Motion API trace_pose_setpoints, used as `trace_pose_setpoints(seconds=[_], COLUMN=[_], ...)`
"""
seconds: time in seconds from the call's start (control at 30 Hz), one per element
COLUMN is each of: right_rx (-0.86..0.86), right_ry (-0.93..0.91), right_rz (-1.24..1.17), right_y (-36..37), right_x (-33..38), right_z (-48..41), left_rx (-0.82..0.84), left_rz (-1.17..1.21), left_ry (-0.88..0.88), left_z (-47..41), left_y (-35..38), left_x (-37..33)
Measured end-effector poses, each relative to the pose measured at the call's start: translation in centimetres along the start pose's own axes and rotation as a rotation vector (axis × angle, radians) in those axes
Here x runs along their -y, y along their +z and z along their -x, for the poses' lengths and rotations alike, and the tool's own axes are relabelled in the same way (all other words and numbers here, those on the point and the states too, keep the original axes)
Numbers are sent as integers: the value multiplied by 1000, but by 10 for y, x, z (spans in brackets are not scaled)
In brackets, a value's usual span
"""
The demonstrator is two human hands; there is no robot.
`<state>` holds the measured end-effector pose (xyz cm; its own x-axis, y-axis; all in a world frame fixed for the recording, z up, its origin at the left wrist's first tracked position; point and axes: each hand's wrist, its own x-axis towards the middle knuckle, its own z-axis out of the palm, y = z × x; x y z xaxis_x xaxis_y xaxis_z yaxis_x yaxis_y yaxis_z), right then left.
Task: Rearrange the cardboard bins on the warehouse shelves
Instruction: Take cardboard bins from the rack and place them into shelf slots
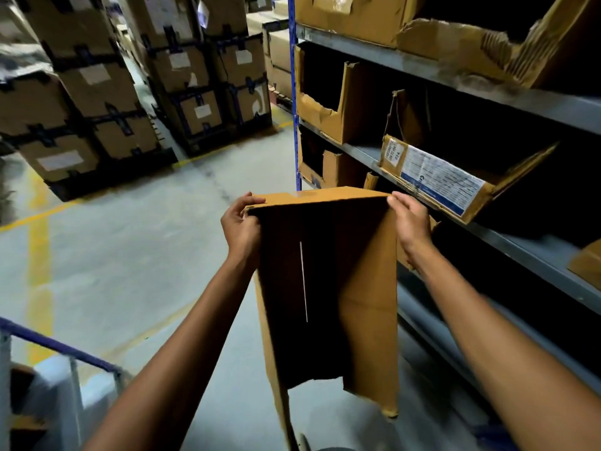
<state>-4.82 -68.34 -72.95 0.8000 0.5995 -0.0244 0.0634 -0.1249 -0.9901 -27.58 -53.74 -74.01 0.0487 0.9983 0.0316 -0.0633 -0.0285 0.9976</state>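
Two bare forearms are stretched forward from the bottom edge of the view, and between them an open cardboard bin [328, 288] is held in the air, in front of the shelving and clear of it. Its open side is turned toward the camera, so that the dark inside and a thin bright slit in the far panel are seen. The bin's upper left corner is pinched by the left hand [241, 222] and its upper right corner by the right hand [410, 222], fingers curled over the edge, so each grip is closed on the bin. The lower end hangs down, with a torn, ragged flap at its right side. A blue rail [58, 348] is seen at the lower left, blurred. To the right, grey metal shelves [520, 104] are carried on a blue upright [294, 92]. On the middle shelf, just beyond the right hand, a labelled bin [445, 182] is set tilted at the front edge, its white printed label facing out. Farther along the same shelf a cut-front bin [328, 109] with a torn rim is stood. More battered bins [455, 40] are placed on the shelf above. Across the grey floor [136, 255], marked with yellow lines [40, 249], strapped cartons [97, 89] with white labels are piled in tall stacks.
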Motion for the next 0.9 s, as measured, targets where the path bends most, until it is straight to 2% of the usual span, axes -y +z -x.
trace_pose_setpoints(seconds=[0.1, 0.2, 0.27, 0.33, 0.4, 0.47, 0.53, 0.57, 0.6, 0.63, 0.67, 0.7, 0.73, 0.77, 0.8, 0.83, 0.9], right_rx=[24, 202, 439, 716, 887, 883, 809, 788, 782, 786, 799, 817, 841, 865, 890, 919, 976], right_ry=[-223, -368, -355, -245, -119, -106, -169, -207, -238, -255, -256, -241, -222, -219, -234, -261, -301], right_rz=[267, 388, 449, 627, 790, 901, 936, 940, 945, 947, 950, 962, 986, 1019, 1048, 1069, 1109], right_y=[16, 42, 62, 79, 88, 90, 90, 91, 93, 94, 97, 101, 105, 108, 111, 114, 117], right_x=[-5, -8, -13, -25, -47, -66, -74, -73, -69, -63, -56, -49, -42, -36, -32, -30, -31], right_z=[8, 29, 44, 54, 61, 64, 64, 63, 61, 59, 54, 49, 43, 38, 33, 29, 28], left_rx=[-84, -210, -311, -400, -477, -498, -478, -439, -396, -367, -314, -163, 85, 382, 646, 823, 944], left_rz=[-33, -133, -159, -118, -71, -18, -16, -69, -219, -436, -629, -771, -910, -1071, -1254, -1421, -1611], left_ry=[1, -33, -87, -132, -187, -243, -278, -252, -185, -8, 270, 543, 737, 823, 818, 802, 791], left_z=[-8, -21, -25, -30, -43, -67, -78, -73, -64, -53, -42, -28, -19, -11, -3, 4, 14], left_y=[22, 38, 46, 51, 47, 32, 17, 14, 13, 11, 7, 7, 5, 2, 0, -2, -4], left_x=[3, 7, 2, -6, -15, -19, -29, -36, -40, -40, -37, -31, -22, -13, -2, 7, 21])
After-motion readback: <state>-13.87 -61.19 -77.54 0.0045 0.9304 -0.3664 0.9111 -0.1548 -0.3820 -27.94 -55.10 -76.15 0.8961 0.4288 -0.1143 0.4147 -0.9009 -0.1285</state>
